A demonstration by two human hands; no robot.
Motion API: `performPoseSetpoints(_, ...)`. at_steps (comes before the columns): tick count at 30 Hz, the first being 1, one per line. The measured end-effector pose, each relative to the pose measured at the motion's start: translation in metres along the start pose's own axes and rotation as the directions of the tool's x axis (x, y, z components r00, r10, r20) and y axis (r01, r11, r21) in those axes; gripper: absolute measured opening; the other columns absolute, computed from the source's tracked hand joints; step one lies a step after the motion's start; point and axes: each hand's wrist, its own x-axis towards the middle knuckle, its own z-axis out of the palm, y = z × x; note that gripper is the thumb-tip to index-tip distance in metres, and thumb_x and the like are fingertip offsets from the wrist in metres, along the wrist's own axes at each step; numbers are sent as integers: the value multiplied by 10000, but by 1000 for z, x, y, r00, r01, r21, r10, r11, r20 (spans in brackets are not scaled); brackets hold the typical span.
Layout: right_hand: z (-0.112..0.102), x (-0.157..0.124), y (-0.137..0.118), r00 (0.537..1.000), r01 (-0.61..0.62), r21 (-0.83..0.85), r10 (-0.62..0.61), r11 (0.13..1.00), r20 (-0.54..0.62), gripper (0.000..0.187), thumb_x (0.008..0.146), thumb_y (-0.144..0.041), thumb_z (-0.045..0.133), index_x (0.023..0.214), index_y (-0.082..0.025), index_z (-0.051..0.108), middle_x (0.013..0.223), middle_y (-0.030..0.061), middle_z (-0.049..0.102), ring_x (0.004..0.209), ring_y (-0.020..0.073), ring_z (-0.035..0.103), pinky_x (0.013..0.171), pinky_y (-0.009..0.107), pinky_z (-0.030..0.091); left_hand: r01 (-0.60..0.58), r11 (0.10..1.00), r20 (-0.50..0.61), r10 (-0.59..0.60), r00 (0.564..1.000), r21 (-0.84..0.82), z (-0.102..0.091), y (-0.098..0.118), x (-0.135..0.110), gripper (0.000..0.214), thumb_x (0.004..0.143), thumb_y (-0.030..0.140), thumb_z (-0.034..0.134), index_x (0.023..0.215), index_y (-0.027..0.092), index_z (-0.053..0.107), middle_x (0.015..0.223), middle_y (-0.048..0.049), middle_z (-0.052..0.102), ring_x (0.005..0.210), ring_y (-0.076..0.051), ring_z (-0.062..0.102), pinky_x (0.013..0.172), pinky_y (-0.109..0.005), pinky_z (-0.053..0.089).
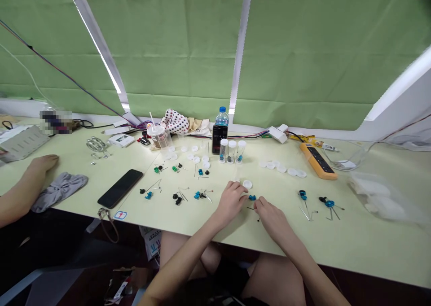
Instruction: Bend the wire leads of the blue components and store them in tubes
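Note:
My left hand [232,202] rests on the table with its fingers curled inward; whatever they hold, if anything, is hidden. My right hand [270,215] is closed in a pinch close to a small blue metal part [252,198], and I cannot make out what is between the fingertips. The blue part lies between both hands. Thin metal rods [250,208] lie just below it. A round white cap [247,184] sits right beyond my left fingertips. Farther back, several clear vials [231,152] with white caps stand upright with small parts inside.
Small groups of blue, green and black parts [178,198] with bent rods lie to the left, more blue parts [329,203] to the right. A phone showing a timer [219,137] leans on a water bottle [222,116]. An orange power strip [318,161] and another person's arm [20,189] flank the area.

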Motion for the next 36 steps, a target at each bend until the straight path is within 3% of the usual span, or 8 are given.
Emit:
performPoseSetpoints(4,4,-2,3,993,105,-142,-112,984,-42,269,760,64,416,821,-188,484,813,57,548,656,184,574,476,272,371,-329,924,281,269,921,194,12,-7,34,129,809,145,551,920,145,617,952,-81,588,921,-205,493,840,-322,401)
performPoseSetpoints(9,-1,-5,12,976,211,46,-208,976,-69,219,827,-1,370,808,-186,488,790,56,570,682,183,570,567,279,417,-407,886,374,307,875,224,30,-17,41,119,769,203,624,872,144,614,932,-87,583,945,-217,495,814,-309,409)
performPoseSetpoints(15,-42,4,25,974,-8,596,-128,803,187,189,924,-191,302,804,-218,444,701,-12,547,614,142,503,571,252,397,-233,970,282,204,937,73,30,-20,32,121,810,208,578,923,172,599,899,-54,624,920,-197,536,775,-281,422)
performPoseSetpoints(18,-61,28,30,971,6,789,-191,614,142,153,934,-286,348,864,-220,467,723,-11,543,645,136,495,613,253,399,-138,984,175,157,972,-113,17,-20,33,157,831,225,544,979,185,579,906,-42,622,862,-168,563,747,-263,432)
performPoseSetpoints(21,-68,56,37,994,36,905,-112,424,13,190,904,-378,441,882,-204,514,719,-3,494,660,135,466,612,248,393,-74,951,54,95,994,-299,2,-20,34,167,833,248,532,974,179,588,888,-33,604,743,-128,562,716,-249,447)
performPoseSetpoints(26,-46,84,43,990,110,966,63,234,-128,231,841,-423,552,797,-197,561,683,-14,467,641,126,445,606,241,378,-110,896,-59,93,994,-430,-13,-23,25,205,812,315,582,931,157,634,831,-46,593,701,-121,553,695,-250,466)
performPoseSetpoints(30,-23,82,39,989,88,991,110,106,-99,236,828,-429,574,797,-196,579,697,-4,490,643,130,462,601,249,388,-197,836,-67,190,979,-512,-13,-24,13,244,842,314,556,1015,161,634,935,-87,642,852,-155,604,803,-281,481)
performPoseSetpoints(36,-13,78,38,988,21,999,151,-33,-16,217,806,-405,615,856,-194,604,621,-20,491,558,112,448,513,233,355,-1,708,-39,-38,998,-706,-8,-24,19,240,830,262,566,1046,183,632,1021,-82,663,925,-172,623,844,-308,496)
